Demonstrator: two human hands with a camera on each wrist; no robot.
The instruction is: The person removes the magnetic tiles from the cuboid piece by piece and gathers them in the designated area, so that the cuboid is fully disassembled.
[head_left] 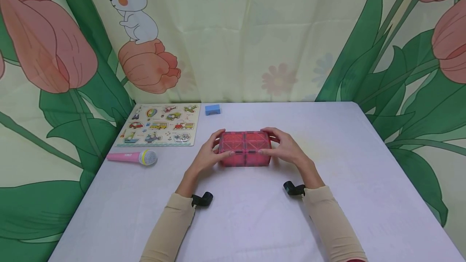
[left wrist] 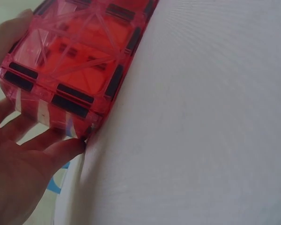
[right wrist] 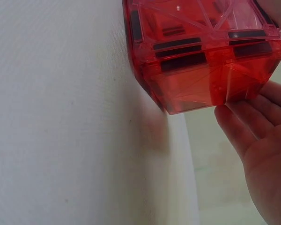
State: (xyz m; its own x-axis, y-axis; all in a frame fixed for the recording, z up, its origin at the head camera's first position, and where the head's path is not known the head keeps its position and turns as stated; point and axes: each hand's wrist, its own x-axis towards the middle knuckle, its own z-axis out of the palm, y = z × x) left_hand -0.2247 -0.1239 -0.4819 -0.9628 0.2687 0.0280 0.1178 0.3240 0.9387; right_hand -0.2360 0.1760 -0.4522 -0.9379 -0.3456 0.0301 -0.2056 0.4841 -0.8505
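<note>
A see-through red box built of magnetic tiles [head_left: 245,148] sits at the middle of the white table, wider than it is tall. My left hand [head_left: 207,155] grips its left end, thumb at the front and fingers round the far side. At the opposite end, my right hand [head_left: 289,149] holds it in a similar way. Dark magnet strips run along the edges of the tile box [left wrist: 79,61] in the left wrist view. In the right wrist view, the right fingers [right wrist: 264,119] lie against the end wall of the box.
Back left on the table [head_left: 251,221] lies a vehicle picture puzzle board [head_left: 156,125]. A small blue block [head_left: 212,110] stands beside it. Nearer, at the left edge, rests a pink toy microphone [head_left: 132,157]. A printed curtain [head_left: 225,39] hangs behind the table.
</note>
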